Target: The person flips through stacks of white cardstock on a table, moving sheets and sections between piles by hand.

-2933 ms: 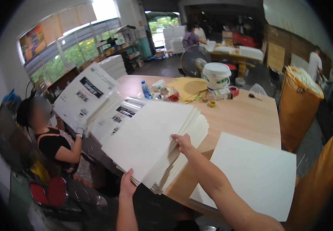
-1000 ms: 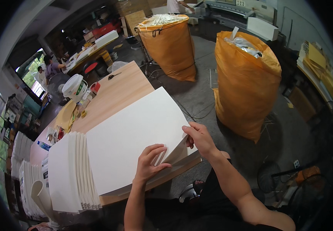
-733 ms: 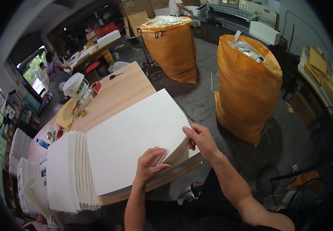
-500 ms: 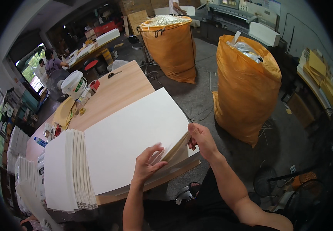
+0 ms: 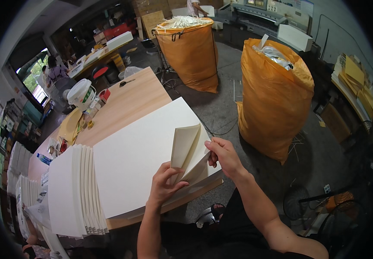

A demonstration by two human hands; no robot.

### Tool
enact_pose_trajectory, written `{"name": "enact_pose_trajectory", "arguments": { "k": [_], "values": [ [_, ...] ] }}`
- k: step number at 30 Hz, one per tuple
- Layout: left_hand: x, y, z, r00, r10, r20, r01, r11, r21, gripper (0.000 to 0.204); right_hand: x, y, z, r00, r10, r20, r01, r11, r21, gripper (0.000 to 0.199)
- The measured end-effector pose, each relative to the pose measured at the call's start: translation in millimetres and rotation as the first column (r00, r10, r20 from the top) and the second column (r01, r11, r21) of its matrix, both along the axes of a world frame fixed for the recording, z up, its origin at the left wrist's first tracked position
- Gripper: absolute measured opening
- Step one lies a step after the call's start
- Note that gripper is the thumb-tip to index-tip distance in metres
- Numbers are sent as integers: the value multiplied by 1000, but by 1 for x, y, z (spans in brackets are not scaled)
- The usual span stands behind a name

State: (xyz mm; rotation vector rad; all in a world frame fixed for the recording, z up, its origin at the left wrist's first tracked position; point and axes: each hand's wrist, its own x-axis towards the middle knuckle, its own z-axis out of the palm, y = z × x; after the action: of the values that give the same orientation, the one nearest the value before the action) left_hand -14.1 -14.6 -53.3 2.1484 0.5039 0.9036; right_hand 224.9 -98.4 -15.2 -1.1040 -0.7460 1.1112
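A broad stack of white sheets (image 5: 139,151) lies on the near end of the wooden table. Along its near right edge, a bunch of sheets is bent up and back into a pale flap (image 5: 184,142). My left hand (image 5: 164,182) holds the lower end of that flap, thumb on the near side and fingers behind. At the stack's right corner, my right hand (image 5: 224,156) pinches the sheet edges between thumb and curled fingers. How many sheets each hand grips cannot be made out. Left of the stack, several white bundles (image 5: 67,190) lie fanned and overlapping.
Scissors (image 5: 127,83), a white bucket (image 5: 81,93) and tape rolls (image 5: 90,124) are on the wooden table (image 5: 130,103). Two large orange sacks (image 5: 275,99) stand on the floor beyond. A black fan (image 5: 296,202) is at lower right. Other people work in the background.
The sheets at the near right edge have bent up and back into a standing flap. My left hand has closed on it; my right hand has shifted slightly left. A background person has moved.
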Motion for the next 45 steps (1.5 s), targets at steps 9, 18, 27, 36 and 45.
{"name": "enact_pose_trajectory", "arguments": {
  "k": [9, 18, 27, 36, 45],
  "values": [
    [5, -7, -1, 985, 134, 107, -131, 991, -30, 35, -12, 1, -8, 550, -260, 794, 196, 964, 179, 37],
    [3, -6, 7, 999, 18, -51, -13, 996, 90, 52, -1, 1, 1, 1000, 16, -5, -16, 1000, 23, 34],
    [6, -5, -3, 995, 68, 74, -75, 992, 102, 49, -9, -1, -6, 860, -159, 485, 117, 986, 116, 33],
    [4, -5, 6, 999, 19, -47, -13, 992, 128, 63, -6, -8, -9, 991, -125, 48, 123, 991, 50, 31],
    [5, -4, 6, 1000, 1, -27, 1, 998, 56, 64, -28, -47, -47, 154, -394, 906, -29, 915, 403, 33]
  ]
}}
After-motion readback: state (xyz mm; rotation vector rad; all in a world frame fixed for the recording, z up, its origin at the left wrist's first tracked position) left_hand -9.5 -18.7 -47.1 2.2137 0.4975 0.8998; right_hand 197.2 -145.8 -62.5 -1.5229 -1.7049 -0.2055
